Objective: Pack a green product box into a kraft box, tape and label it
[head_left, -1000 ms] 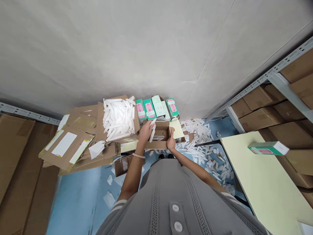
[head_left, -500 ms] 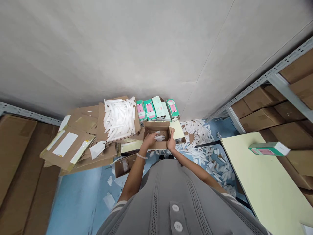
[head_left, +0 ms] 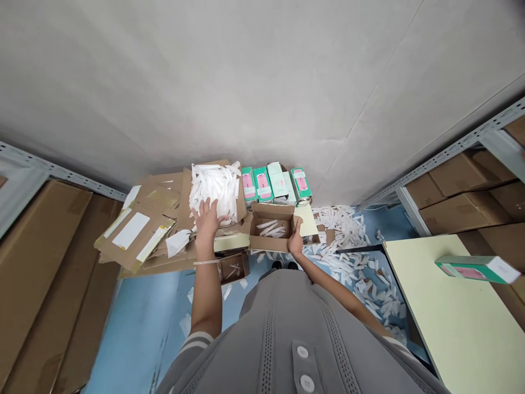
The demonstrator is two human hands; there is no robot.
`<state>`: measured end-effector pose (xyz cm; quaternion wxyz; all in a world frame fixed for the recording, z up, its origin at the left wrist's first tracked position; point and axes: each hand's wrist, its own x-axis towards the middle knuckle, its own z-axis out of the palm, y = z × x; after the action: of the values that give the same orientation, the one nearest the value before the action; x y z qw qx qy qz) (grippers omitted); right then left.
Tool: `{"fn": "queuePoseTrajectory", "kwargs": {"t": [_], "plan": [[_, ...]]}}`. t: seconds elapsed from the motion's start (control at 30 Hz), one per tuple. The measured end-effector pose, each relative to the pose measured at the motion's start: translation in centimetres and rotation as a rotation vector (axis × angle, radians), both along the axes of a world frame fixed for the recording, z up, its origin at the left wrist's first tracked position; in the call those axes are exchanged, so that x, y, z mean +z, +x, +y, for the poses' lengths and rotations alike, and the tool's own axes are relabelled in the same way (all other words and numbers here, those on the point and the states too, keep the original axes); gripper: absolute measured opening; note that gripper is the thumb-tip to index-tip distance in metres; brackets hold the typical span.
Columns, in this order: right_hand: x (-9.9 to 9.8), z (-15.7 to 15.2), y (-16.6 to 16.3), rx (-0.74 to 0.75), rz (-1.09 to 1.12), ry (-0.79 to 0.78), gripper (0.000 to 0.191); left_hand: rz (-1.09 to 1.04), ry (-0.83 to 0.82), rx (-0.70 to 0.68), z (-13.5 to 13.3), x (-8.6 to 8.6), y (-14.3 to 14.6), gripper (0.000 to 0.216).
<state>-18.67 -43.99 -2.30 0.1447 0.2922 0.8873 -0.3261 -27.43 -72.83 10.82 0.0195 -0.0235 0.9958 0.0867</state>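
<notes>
My left hand [head_left: 207,219] has its fingers spread over the near edge of a heap of slim white wrapped pieces [head_left: 215,186]; whether it touches them I cannot tell. The heap fills an open cardboard carton [head_left: 241,203]. With my right hand [head_left: 295,241] I grip the right side of a small open cardboard box [head_left: 258,242], in which several of the white pieces [head_left: 272,229] lie. Green and pink boxes [head_left: 263,185] stand in a row behind it against the wall, a pale green one [head_left: 279,183] among them.
Flattened cardboard [head_left: 141,232] is stacked at the left. Below the small box, another brown box [head_left: 233,268] sits lower down. White pieces litter the blue floor [head_left: 348,230]. On the right, a pale yellow table [head_left: 443,306] carries a green box [head_left: 476,268]; shelves hold cartons [head_left: 455,202].
My left hand has left the small box and moved left to the heap, its fingers now spread. My right hand stays on the box, where more white pieces now show. The view has shifted slightly.
</notes>
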Motion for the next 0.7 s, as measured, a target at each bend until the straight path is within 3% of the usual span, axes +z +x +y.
{"fn": "queuePoseTrajectory", "kwargs": {"t": [0.1,0.2,0.4,0.53,0.7], "plan": [[0.0,0.0,0.0,0.005,-0.009,0.004,0.074,-0.19,-0.072,0.006,-2.8,-2.1,-0.9,0.075],[0.0,0.0,0.0,0.018,-0.006,0.005,0.072,-0.225,-0.113,-0.035,-4.2,-3.5,-1.1,0.079],[-0.1,0.1,0.1,0.031,0.005,0.005,0.071,-0.154,-0.164,-0.09,-4.5,-4.0,-0.7,0.055],[-0.1,0.1,0.0,0.033,0.003,0.004,0.071,-0.222,-0.104,-0.053,-4.1,-4.3,-0.2,0.042],[-0.1,0.1,0.0,0.038,0.006,0.009,0.071,-0.301,-0.14,-0.037,-3.9,-4.6,0.2,0.036]]}}
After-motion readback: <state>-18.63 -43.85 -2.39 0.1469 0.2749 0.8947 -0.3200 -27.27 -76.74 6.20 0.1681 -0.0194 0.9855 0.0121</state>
